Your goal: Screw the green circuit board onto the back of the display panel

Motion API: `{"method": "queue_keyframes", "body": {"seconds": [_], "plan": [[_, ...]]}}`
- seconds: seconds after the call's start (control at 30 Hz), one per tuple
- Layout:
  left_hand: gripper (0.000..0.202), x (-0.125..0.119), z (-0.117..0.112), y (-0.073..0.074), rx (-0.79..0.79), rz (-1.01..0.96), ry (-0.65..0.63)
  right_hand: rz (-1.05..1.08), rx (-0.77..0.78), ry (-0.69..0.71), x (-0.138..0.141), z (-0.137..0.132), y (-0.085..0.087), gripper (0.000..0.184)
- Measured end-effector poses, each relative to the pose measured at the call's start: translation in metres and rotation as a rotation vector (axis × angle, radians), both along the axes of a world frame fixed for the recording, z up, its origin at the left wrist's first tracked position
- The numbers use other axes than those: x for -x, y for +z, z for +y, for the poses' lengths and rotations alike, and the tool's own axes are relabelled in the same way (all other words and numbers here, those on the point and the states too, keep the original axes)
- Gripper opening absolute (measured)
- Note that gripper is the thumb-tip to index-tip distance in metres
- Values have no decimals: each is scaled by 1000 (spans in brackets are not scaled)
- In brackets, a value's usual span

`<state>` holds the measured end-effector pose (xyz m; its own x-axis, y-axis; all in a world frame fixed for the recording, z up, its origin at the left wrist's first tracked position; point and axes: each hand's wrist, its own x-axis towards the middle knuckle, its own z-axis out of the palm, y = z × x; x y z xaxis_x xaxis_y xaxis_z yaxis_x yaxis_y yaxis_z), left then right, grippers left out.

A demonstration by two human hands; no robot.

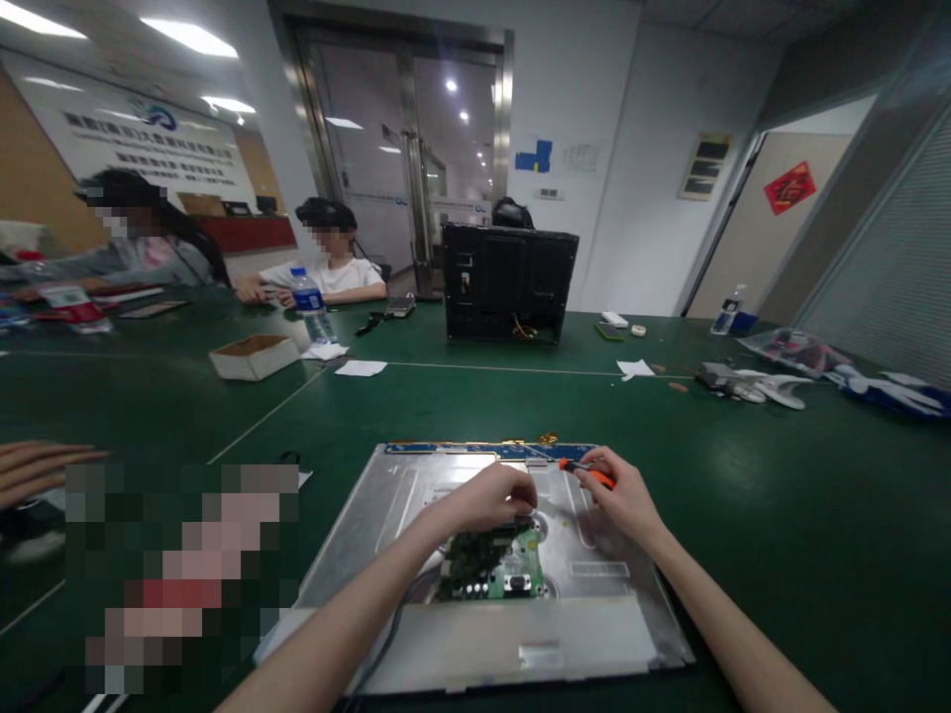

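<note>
A flat display panel with a silver metal back (353, 540) lies in front of me on the table. In my right hand (624, 495) is a screwdriver (569, 465) with an orange and black handle; its thin shaft points left toward the blue circuit strip (438, 450) along the panel's far edge. My left hand (490, 497) hovers over the panel's middle with the fingers curled down and pinched; what they hold, if anything, is hidden. Just below that hand sits a green circuit board (526, 564), partly shaded. A dark cable (393, 629) runs beside my left forearm.
Across the green table (750, 515) stands a black monitor housing (509, 282). Farther left are a white box (254, 358) and a water bottle (312, 307). White gloves (773, 386) and a plastic bag (794, 349) lie at right. Several people sit around; another person's hand (45, 470) shows at left.
</note>
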<state>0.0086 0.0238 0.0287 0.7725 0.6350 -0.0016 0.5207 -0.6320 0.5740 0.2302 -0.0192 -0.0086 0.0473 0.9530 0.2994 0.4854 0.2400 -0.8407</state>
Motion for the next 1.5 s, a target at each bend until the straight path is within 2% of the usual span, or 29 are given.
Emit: {"method": "queue_keyframes", "body": {"seconds": [0.33, 0.63, 0.73, 0.83, 0.93, 1.03, 1.27, 1.5], "plan": [[9, -2, -10, -19, -101, -12, -4, -7, -20, 7, 7, -6, 4, 25], [8, -2, -10, -21, -95, -15, -8, 69, -43, 15, 13, -6, 7, 21], [10, -2, -9, -21, -80, -23, 5, 139, -51, -20, 15, 1, 16, 24], [13, -1, -9, -20, -52, -39, 20, 226, -82, -54, 17, 12, 33, 32], [15, 0, -10, -20, -12, -52, 33, 335, -111, -50, 19, 22, 51, 35], [15, 0, -10, -20, 25, -55, 51, 456, -109, -30, 22, 27, 58, 36], [13, 0, -9, -22, 64, -58, 74, 661, -67, -78, 25, 20, 41, 43], [12, 0, -8, -22, 70, -79, 45, 652, -49, -92, 26, 22, 36, 47]]}}
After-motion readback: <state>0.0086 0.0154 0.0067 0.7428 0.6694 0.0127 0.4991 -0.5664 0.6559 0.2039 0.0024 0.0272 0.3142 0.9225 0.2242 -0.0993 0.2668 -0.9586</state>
